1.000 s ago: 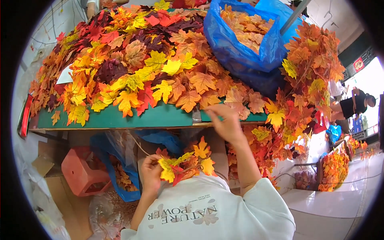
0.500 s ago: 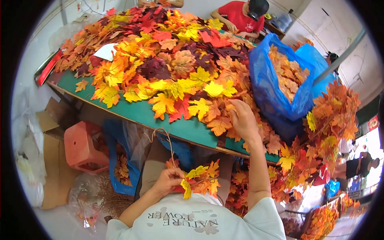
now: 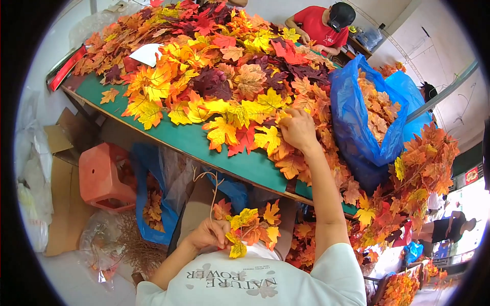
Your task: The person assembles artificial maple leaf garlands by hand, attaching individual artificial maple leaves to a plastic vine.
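My left hand (image 3: 208,235) is in front of my shirt, its fingers pinched on the stem of a small artificial maple branch. That branch (image 3: 250,230) carries yellow and orange leaves, and a bare tan stem (image 3: 214,194) rises above the hand. My right hand (image 3: 298,128) is stretched over the table, at the near right side of the big leaf pile (image 3: 219,84). Its fingers are closed at a yellow artificial leaf (image 3: 280,116); the exact grip is partly hidden. Loose yellow, red and orange leaves lie just left of this hand.
On the green table (image 3: 168,140), a blue plastic bag (image 3: 347,102) of orange leaves stands at right. Leafy branches (image 3: 418,173) crowd the right side. Below left are a red stool (image 3: 99,178) and a cardboard box (image 3: 66,204). A person in red (image 3: 319,28) sits across the table.
My right hand has moved slightly farther over the pile, its fingers now drawn in at a yellow leaf. The left hand keeps the branch, which has turned a little. The whole view has shifted slightly.
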`<state>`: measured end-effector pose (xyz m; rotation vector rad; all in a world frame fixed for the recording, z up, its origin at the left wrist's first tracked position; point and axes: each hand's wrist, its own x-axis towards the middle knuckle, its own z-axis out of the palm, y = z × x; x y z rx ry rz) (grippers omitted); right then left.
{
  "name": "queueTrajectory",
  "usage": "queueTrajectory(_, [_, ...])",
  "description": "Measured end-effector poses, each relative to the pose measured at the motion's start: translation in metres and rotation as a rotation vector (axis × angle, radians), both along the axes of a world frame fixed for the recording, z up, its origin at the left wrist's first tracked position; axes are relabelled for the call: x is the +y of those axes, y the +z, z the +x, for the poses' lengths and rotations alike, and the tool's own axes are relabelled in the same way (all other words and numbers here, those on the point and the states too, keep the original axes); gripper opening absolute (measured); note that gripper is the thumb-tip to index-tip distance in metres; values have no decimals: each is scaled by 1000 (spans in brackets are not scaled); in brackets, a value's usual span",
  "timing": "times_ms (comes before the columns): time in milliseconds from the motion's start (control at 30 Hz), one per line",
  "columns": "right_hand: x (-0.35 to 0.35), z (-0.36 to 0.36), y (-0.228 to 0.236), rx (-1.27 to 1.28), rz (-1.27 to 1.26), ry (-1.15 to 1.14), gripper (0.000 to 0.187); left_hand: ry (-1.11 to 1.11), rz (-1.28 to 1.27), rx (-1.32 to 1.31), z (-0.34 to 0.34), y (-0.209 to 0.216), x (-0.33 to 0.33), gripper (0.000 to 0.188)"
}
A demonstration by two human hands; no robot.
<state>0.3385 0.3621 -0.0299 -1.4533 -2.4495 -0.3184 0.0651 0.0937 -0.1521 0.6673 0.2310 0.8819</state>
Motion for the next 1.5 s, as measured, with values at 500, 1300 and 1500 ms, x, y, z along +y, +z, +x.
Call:
queueTrajectory(500, [-64, 3, 34, 60, -184, 201, 76, 96, -32, 98, 0, -7, 3, 14])
queueTrajectory(1300, [109, 58, 10, -68, 121, -377, 26, 47, -120, 113, 1, -12, 6, 17])
queueTrajectory(1500, [123, 62, 6, -419, 49, -351, 33, 111, -66, 131, -3, -17, 0, 16])
